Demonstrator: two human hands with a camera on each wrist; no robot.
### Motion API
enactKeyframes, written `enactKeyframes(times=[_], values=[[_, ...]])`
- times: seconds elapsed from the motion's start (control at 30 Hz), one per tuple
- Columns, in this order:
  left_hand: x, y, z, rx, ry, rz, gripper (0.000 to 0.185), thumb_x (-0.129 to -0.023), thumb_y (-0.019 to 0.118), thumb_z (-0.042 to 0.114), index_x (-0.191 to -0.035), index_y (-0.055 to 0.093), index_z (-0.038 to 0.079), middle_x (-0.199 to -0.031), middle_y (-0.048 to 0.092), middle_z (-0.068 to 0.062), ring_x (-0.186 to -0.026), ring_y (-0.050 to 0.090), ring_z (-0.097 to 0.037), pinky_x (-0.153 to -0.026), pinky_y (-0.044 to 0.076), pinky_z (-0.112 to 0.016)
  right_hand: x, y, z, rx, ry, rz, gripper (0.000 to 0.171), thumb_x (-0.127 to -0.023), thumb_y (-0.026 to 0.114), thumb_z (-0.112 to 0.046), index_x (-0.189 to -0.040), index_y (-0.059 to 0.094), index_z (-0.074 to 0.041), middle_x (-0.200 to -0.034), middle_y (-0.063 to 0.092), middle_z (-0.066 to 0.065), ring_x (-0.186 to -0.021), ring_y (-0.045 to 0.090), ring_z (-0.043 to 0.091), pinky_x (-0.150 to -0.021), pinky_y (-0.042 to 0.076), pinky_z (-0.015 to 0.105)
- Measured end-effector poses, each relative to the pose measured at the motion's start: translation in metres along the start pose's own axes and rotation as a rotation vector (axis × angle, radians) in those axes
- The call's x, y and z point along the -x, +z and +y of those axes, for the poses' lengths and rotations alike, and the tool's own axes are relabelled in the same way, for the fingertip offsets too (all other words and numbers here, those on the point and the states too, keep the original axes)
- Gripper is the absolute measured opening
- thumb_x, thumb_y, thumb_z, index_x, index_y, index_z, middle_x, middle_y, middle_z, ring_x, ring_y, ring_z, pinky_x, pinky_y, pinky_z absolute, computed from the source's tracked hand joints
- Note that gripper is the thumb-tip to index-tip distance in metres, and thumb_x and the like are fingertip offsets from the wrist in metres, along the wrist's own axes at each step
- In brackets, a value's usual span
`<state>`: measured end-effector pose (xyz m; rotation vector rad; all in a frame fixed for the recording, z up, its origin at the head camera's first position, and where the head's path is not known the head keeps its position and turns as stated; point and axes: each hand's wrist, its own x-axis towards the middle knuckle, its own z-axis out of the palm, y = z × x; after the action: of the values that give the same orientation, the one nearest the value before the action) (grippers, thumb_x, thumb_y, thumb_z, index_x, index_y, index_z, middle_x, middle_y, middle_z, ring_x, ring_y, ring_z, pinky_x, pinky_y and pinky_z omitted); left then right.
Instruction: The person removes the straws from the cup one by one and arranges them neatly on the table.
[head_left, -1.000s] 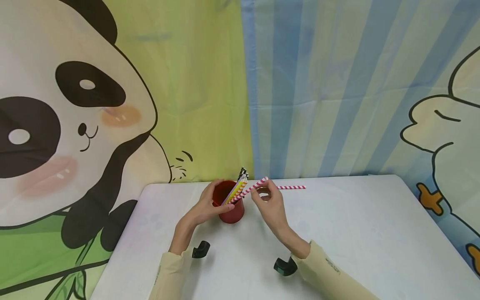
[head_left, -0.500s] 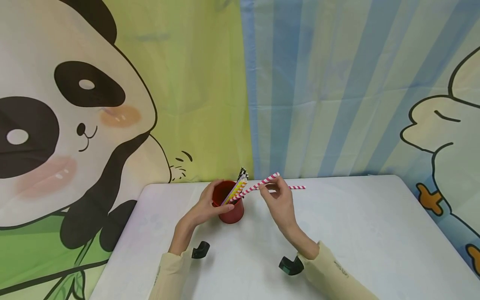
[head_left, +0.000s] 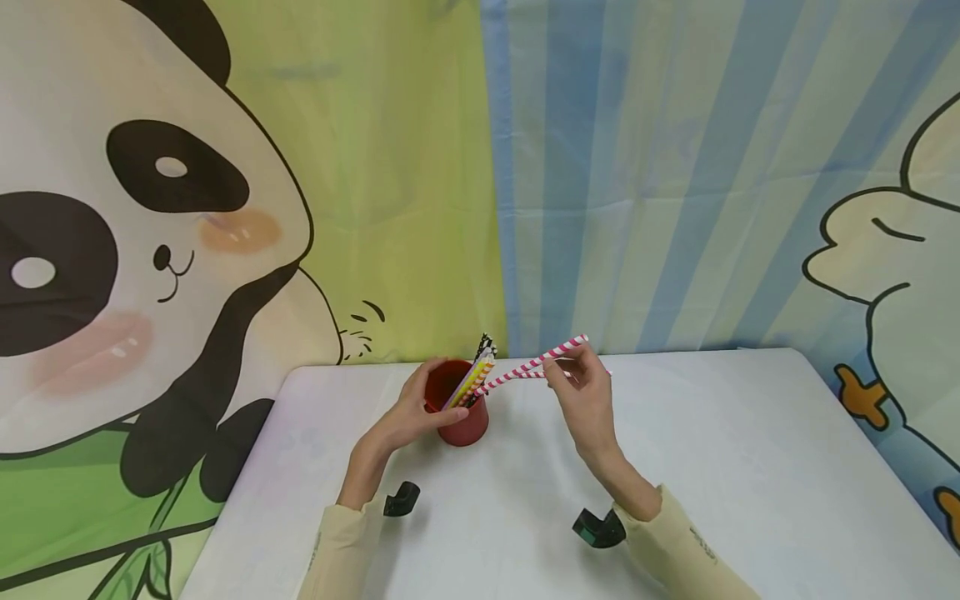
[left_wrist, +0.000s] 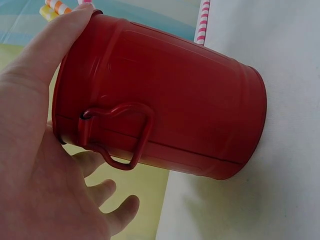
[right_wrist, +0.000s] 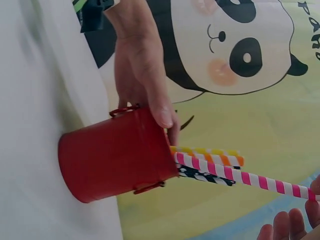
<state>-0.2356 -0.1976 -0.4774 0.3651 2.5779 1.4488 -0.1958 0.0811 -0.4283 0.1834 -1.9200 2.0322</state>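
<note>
My left hand (head_left: 408, 412) holds a red metal bucket (head_left: 465, 432) by its rim, with the thumb at the near side; its small wire handle shows in the left wrist view. Several paper straws (head_left: 471, 385), yellow, orange-striped, purple and black-and-white, lean out of the bucket. To the right, my right hand (head_left: 585, 404) pinches a pink-and-white striped straw (head_left: 566, 347) near its upper end. In the right wrist view this striped straw (right_wrist: 270, 184) slants with its lower end at the bucket's mouth, overlapping the other straws.
Another pink-striped straw (head_left: 534, 375) lies on the white table (head_left: 712, 467) behind my right hand, partly covered by it. Black camera mounts sit at both wrists. A printed curtain (head_left: 637, 208) hangs behind the table's back edge.
My right hand has moved right and slightly up, sliding the striped straw outward from the bucket. More of the straw on the table shows left of the hand. My left hand and the bucket stay put.
</note>
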Motion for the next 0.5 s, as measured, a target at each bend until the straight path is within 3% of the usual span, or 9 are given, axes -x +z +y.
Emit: enactKeyframes(times=[0.3,0.5], values=[[0.0,-0.001,0.0,0.016,0.014,0.006,0.088,-0.08,0.084,0.04,-0.15,0.032,0.03,-0.146,0.043,0.003,-0.136,0.039,-0.022,-0.108,0.043,-0.047,-0.009,-0.011,-0.008,-0.006,-0.077,0.022,0.019,-0.097,0.065,-0.01,-0.112,0.059,0.0,-0.104,0.061,0.0,-0.102,0.062,0.016,-0.081,0.053,0.021],[0.0,0.0,0.0,0.031,0.027,0.002,0.087,-0.081,0.084,0.037,-0.151,0.032,0.028,-0.147,0.043,0.002,-0.136,0.039,-0.022,-0.108,0.042,-0.049,-0.013,-0.013,0.002,0.06,-0.122,0.014,0.019,-0.096,0.066,-0.008,-0.113,0.062,-0.001,-0.108,0.063,0.008,-0.101,0.061,0.015,-0.081,0.051,0.021]])
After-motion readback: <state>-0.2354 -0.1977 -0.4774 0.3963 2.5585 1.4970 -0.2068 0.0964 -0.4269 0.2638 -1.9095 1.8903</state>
